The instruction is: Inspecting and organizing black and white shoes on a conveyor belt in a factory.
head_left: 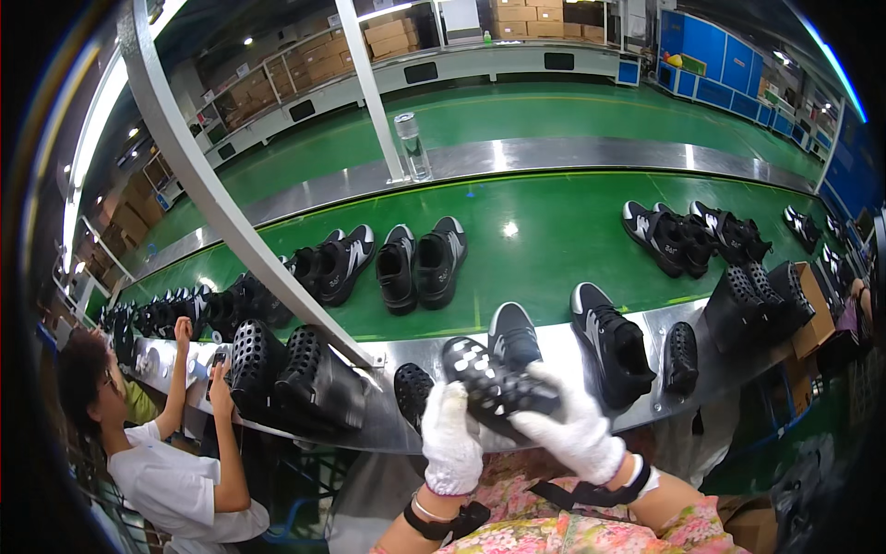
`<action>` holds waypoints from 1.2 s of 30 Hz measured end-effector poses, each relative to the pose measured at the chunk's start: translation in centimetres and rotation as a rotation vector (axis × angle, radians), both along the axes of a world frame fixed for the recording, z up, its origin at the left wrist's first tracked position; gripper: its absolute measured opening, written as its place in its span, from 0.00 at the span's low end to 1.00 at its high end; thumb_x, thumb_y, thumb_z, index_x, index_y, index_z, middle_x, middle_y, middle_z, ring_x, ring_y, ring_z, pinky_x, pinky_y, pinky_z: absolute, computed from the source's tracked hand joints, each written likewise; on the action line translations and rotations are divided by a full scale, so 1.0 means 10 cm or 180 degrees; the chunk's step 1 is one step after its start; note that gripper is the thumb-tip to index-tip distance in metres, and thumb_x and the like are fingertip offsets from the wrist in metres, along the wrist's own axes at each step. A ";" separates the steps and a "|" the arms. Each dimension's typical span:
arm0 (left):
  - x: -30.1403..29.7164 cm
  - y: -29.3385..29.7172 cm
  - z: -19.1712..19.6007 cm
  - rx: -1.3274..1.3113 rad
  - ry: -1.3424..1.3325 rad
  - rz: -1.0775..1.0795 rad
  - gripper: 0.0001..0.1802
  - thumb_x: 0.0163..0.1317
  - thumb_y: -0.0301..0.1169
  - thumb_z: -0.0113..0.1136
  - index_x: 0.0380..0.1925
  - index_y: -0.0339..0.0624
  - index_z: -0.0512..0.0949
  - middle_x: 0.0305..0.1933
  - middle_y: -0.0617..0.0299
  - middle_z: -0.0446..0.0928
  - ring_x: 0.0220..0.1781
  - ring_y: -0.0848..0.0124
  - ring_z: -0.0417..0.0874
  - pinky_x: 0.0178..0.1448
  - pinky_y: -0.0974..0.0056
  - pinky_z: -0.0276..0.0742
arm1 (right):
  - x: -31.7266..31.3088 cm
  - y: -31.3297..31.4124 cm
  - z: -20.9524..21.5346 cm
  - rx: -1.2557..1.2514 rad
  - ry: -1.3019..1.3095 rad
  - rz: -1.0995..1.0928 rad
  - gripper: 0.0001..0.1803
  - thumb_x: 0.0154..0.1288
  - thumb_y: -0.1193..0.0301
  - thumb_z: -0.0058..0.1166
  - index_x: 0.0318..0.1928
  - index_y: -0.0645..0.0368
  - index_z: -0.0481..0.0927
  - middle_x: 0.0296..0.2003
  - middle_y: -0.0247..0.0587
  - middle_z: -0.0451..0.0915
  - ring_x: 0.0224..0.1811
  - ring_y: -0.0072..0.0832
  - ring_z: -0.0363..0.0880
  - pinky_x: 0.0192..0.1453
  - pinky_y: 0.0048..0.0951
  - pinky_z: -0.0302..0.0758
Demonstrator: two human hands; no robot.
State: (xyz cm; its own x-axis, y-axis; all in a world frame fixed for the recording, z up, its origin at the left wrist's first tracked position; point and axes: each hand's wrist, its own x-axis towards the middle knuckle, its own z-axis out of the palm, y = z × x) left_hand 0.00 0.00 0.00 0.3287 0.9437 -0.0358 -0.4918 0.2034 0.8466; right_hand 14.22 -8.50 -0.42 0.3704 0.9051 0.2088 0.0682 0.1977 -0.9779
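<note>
My left hand [452, 443], in a white glove, grips the near left side of a black perforated shoe tree [482, 374] with a rounded, holed front. My right hand [574, 429], gloved too, is closed around its right end. Directly behind it, a black sneaker with a grey toe [514, 334] stands on the metal ledge, partly hidden by the shoe tree and my right glove. A second black-and-grey sneaker [613, 346] sits to the right. Smaller perforated shoe trees lie at either side, one by my left hand [413, 392] and one past the second sneaker [681, 358].
Beyond the metal ledge [646, 415] runs a green conveyor belt [535, 240] with paired sneakers [420, 266]. Black perforated bins [309, 379] stand left, beneath a white post [212, 194]; more stand right [757, 300]. A co-worker [175, 462] is at the left. A clear bottle [413, 148] stands across the belt.
</note>
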 end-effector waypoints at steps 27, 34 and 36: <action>0.51 0.35 -0.73 0.0693 0.1937 -0.1831 0.16 0.65 0.30 0.66 0.48 0.33 0.74 0.39 0.56 0.81 0.37 0.71 0.82 0.43 0.66 0.81 | 0.67 0.03 -0.43 0.0136 0.1802 -0.0733 0.26 0.67 0.70 0.55 0.64 0.61 0.70 0.47 0.43 0.79 0.38 0.31 0.85 0.35 0.31 0.84; 0.69 0.29 -0.92 0.3611 0.3894 -0.0187 0.18 0.64 0.33 0.61 0.52 0.39 0.77 0.43 0.47 0.81 0.45 0.51 0.83 0.51 0.48 0.79 | 0.52 -0.02 -0.55 0.0096 0.0227 -0.1062 0.30 0.61 0.70 0.63 0.63 0.61 0.70 0.51 0.41 0.76 0.50 0.27 0.79 0.56 0.32 0.79; 0.74 0.35 -0.94 0.3540 0.3767 0.0155 0.17 0.63 0.36 0.62 0.50 0.41 0.79 0.44 0.48 0.80 0.45 0.50 0.82 0.50 0.48 0.78 | 0.50 -0.06 -0.56 0.0075 -0.0275 -0.1088 0.31 0.60 0.71 0.63 0.63 0.62 0.70 0.52 0.42 0.76 0.53 0.29 0.78 0.61 0.33 0.76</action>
State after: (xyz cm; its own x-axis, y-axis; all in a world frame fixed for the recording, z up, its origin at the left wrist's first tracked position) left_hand 7.41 3.50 -9.37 0.5854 0.6831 0.4366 0.5186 -0.7295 0.4460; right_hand 19.17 -9.09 -6.02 0.6312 0.7263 0.2720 0.2167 0.1716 -0.9610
